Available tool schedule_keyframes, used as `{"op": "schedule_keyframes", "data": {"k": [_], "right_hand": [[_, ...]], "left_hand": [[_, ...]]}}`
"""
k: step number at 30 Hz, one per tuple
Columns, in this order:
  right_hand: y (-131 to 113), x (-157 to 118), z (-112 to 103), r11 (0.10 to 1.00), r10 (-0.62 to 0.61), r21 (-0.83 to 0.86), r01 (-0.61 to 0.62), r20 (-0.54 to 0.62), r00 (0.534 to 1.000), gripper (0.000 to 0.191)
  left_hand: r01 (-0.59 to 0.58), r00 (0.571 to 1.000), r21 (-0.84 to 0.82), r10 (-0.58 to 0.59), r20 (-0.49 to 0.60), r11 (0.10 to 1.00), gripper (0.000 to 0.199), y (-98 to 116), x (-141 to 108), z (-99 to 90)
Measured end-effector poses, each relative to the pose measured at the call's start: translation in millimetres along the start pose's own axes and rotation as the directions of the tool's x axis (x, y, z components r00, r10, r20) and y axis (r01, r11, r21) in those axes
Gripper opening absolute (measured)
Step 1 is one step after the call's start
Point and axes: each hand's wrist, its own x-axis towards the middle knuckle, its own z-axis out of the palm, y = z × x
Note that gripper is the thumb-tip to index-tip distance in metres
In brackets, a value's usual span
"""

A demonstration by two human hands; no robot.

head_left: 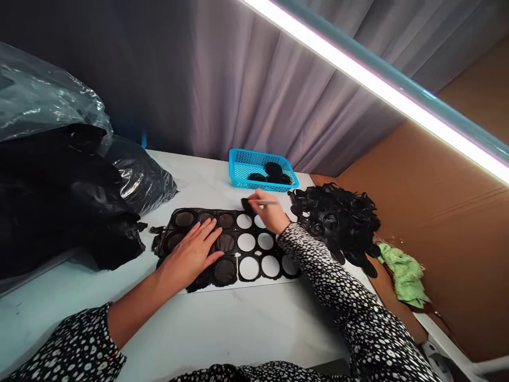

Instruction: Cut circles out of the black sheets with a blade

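A black sheet (230, 231) with rows of circles lies on the white table. Circles at its left are dark, and those towards the right show white. My left hand (194, 249) lies flat on the left half of the sheet, fingers spread. Past the sheet's far edge, my right hand (269, 212) is closed around a thin pale stick-like tool (264, 201). A small black round piece (246, 204) is at the fingertips of that hand; whether they grip it cannot be made out.
A blue plastic basket (234, 183) holding black round pieces stands behind the sheet. To the right is a heap of black scraps (338, 217), with a green cloth (405, 273) beyond. Black and clear plastic bags (59, 191) fill the left. A bright tube light (374, 79) crosses above.
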Motion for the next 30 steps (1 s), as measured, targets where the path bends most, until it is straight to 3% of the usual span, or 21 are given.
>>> {"op": "schedule_keyframes", "data": {"k": [3, 6, 11, 23, 30], "right_hand": [[-18, -3, 41, 0.994, -0.103, 0.043, 0.096, 0.213, 0.972, 0.007], [-19, -7, 58, 0.988, -0.116, 0.136, 0.079, 0.293, 0.949, 0.016], [-11, -8, 53, 0.967, -0.080, 0.253, -0.004, 0.321, 0.944, 0.022], [-8, -6, 53, 0.963, -0.104, 0.268, 0.008, 0.347, 0.932, 0.023], [-21, -14, 61, 0.989, -0.137, 0.107, 0.106, 0.342, 0.930, 0.013]], "left_hand": [[-0.006, 1.000, 0.019, 0.006, 0.004, 1.000, 0.054, -3, -12, 2.7], [0.006, 1.000, 0.031, -0.006, 0.001, 1.000, 0.051, -2, -17, 5.8], [0.038, 0.999, 0.052, -0.038, 0.000, 0.998, 0.049, 1, -16, 7.9], [0.052, 0.998, 0.062, -0.054, 0.017, 0.997, 0.049, 3, -17, 6.4], [0.059, 0.998, 0.010, -0.059, -0.007, 0.998, 0.049, 2, -18, 8.3]]}}
